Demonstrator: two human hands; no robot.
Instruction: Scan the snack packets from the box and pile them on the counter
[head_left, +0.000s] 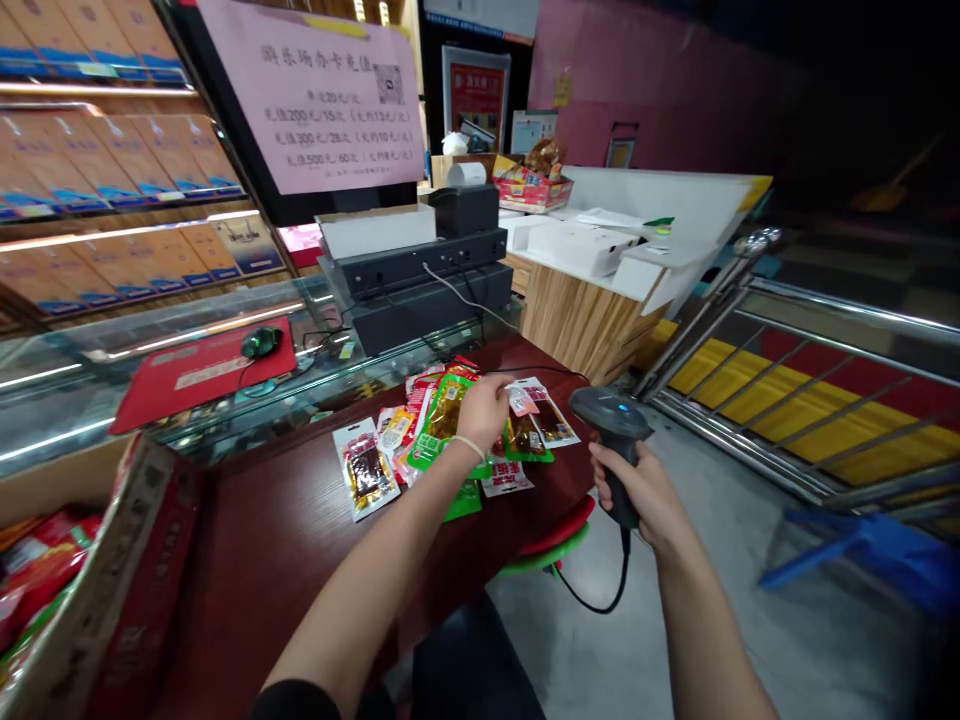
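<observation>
My right hand (634, 485) is wrapped round the handle of a black barcode scanner (611, 410), its head raised at the right edge of the table, with a small blue light on top. My left hand (484, 412) reaches over a pile of snack packets, fingers bent and closed at the edge of a small pink-and-white packet (523, 400). Under and beside it lie a green-edged packet (442, 415) and a white-edged packet (551, 415). A separate packet with dark contents (366, 468) lies at the left of the pile. My left fingertips are partly hidden.
The dark red table (285, 560) holds an open cardboard box (142, 560) with packets inside. Behind it are a glass counter, a mouse (261, 342) on a red mat (202, 375) and a black cash drawer (431, 305). A metal railing (787, 420) stands right. The scanner cable (600, 608) hangs low.
</observation>
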